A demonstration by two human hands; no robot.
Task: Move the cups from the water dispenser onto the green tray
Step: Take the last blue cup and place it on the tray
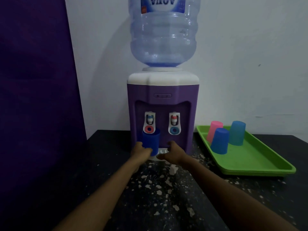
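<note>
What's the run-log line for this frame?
stage: pickup at dispenser | left hand: gripping dark blue cup | right hand: open, empty | green tray: three cups upside down

bottle (164,39): clear glossy plastic | green tray (260,165): smooth plastic | table (166,197): dark, chipped

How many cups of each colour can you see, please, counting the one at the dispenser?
Dark blue cup: 1, at the dispenser, in the left hand
Blue cup: 1, on the tray
Teal cup: 1, on the tray
Pink cup: 1, on the tray
Total: 4
</note>
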